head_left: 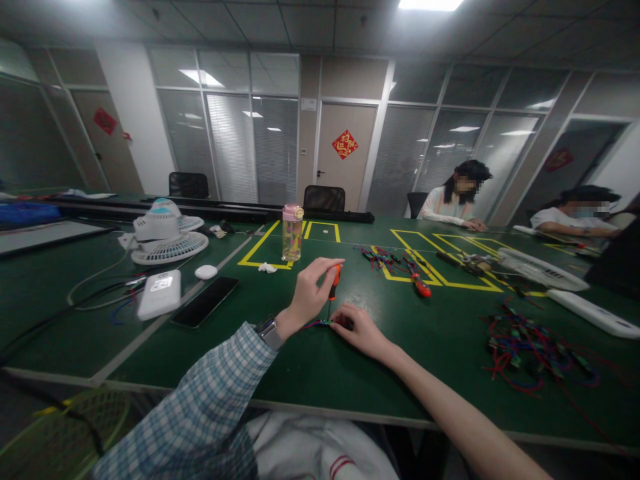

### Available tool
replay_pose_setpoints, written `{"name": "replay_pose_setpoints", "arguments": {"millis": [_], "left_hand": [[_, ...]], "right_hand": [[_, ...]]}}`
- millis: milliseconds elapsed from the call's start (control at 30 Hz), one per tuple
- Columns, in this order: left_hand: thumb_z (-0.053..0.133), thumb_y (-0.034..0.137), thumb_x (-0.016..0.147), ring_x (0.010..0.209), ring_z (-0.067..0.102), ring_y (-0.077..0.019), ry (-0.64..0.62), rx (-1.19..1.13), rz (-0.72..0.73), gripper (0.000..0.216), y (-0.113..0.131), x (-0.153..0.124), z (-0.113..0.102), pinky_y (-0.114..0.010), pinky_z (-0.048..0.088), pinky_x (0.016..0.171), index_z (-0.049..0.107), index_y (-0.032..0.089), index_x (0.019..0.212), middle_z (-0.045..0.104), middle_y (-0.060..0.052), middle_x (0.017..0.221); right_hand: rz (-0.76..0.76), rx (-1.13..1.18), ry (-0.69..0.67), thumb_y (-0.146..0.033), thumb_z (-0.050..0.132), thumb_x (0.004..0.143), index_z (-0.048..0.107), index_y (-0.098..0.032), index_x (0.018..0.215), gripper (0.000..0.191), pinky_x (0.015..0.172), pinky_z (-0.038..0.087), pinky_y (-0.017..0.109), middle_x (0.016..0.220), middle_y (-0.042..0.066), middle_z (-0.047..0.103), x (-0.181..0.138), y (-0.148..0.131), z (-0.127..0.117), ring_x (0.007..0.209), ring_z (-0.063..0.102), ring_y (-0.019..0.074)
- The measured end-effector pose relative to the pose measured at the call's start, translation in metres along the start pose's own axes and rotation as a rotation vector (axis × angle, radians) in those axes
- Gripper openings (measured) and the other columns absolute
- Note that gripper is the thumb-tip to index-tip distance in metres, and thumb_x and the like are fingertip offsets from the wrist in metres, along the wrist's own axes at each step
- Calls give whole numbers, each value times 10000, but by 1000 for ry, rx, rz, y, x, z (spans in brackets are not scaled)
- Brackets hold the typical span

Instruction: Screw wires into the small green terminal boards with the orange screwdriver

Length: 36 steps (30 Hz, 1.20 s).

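Note:
My left hand [315,287] is closed around the orange-and-black handle of a screwdriver [335,281], which stands nearly upright. Its thin shaft points down at a small green circuit board [324,323] with thin coloured wires trailing to the left. The fingers of my right hand [357,325] are pinched at the right end of that board, holding it against the green table [300,373]. Whether the tip sits in a screw is too small to tell.
Wired boards lie in a pile [535,350] at right and a bundle [383,259] beyond my hands, near a red-handled screwdriver [423,287]. A bottle [292,233], phone [206,301], power bank [160,295] and fan [170,247] stand leftward. Two people [457,197] sit at right.

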State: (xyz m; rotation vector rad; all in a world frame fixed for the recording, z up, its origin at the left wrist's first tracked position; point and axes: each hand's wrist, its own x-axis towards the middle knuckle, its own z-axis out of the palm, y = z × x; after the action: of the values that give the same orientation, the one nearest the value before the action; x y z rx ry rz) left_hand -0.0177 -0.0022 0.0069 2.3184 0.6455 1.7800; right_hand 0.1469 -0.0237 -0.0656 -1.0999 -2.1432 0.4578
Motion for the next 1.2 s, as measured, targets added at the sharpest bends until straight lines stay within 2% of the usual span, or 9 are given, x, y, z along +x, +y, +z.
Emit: {"name": "replay_pose_setpoints", "arguments": {"millis": [167, 400, 600, 833, 933, 1067, 1200], "left_hand": [[535, 258, 912, 813, 590, -136, 65, -5, -60, 172, 1, -2, 4, -270, 486, 758, 663, 183, 998, 621, -32, 882], [425, 193, 954, 958, 594, -147, 36, -56, -48, 246, 0, -4, 3, -287, 469, 857, 632, 177, 1087, 639, -58, 1015], [566, 258, 891, 808, 565, -134, 105, 26, -32, 176, 1, -4, 4, -270, 481, 753, 666, 190, 1019, 578, -28, 875], [401, 223, 960, 971, 593, -162, 63, -22, -28, 281, -1, -6, 1, -310, 484, 848, 636, 187, 1111, 631, -69, 1033], [446, 232, 945, 915, 600, -157, 79, -9, -31, 248, 0, -5, 2, -307, 489, 823, 638, 185, 1095, 640, -60, 980], [550, 257, 898, 841, 566, -142, 111, 49, -39, 195, -1, -6, 3, -284, 481, 772, 663, 193, 1043, 573, -36, 898], [479, 246, 931, 910, 571, -153, 77, 37, -34, 242, -2, -6, 3, -295, 482, 816, 643, 198, 1103, 585, -50, 961]], "right_hand": [[9, -13, -5, -132, 603, 800, 647, -154, 818, 53, 601, 417, 243, 745, 9, 553, 0, 2, 1, 642, 522, 131], [-7, -15, 0, -128, 605, 804, 646, -152, 805, 48, 601, 407, 238, 725, 3, 544, 0, 3, 2, 647, 518, 129], [-6, -18, 11, -122, 606, 792, 633, -159, 804, 47, 585, 409, 231, 725, -2, 538, 0, 3, 3, 631, 509, 121], [3, -2, 10, -121, 610, 780, 632, -157, 807, 50, 586, 417, 234, 731, -2, 540, 0, 3, 2, 626, 516, 121], [3, -1, 11, -119, 603, 786, 633, -154, 807, 51, 588, 417, 236, 738, 3, 544, 0, 3, 2, 631, 517, 123], [-7, -6, 15, -121, 596, 799, 635, -158, 820, 58, 598, 416, 238, 746, 5, 545, -1, 3, 2, 645, 521, 128], [-16, -16, 12, -118, 598, 800, 638, -158, 814, 58, 603, 415, 239, 744, 6, 547, -1, 3, 2, 654, 524, 131]]}}
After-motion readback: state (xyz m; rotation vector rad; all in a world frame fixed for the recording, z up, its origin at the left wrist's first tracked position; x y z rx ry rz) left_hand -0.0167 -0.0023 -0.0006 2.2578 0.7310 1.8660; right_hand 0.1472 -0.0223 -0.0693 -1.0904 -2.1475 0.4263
